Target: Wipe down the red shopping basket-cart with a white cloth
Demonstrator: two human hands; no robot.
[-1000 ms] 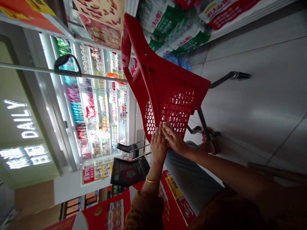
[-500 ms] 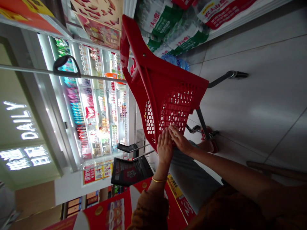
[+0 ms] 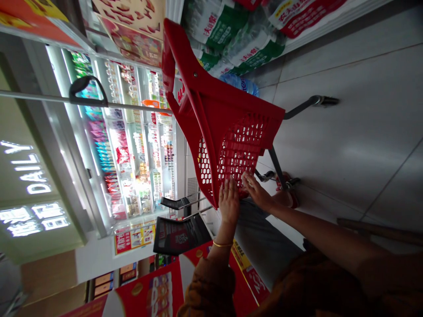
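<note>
A red plastic shopping cart basket (image 3: 228, 114) with a mesh side stands on a grey metal frame (image 3: 299, 108) in front of me; the whole view is turned sideways. My left hand (image 3: 228, 200), with a gold bangle at the wrist, lies flat and open against the mesh near the basket's lower corner. My right hand (image 3: 257, 190) rests right beside it on the same corner, fingers laid on the plastic, close to a cart wheel (image 3: 291, 189). I see nothing held in either hand.
Lit refrigerated shelves (image 3: 132, 145) full of packaged goods run along the left. Shrink-wrapped bottle packs (image 3: 238, 35) are stacked beyond the cart. Grey floor tiles (image 3: 357, 132) fill the right. Red promotional boxes (image 3: 155, 295) and a dark cart seat (image 3: 180, 235) sit near my arm.
Both hands have slid together along the mesh side toward the basket's lower corner, staying flat on it. The cart has shifted slightly in view.
</note>
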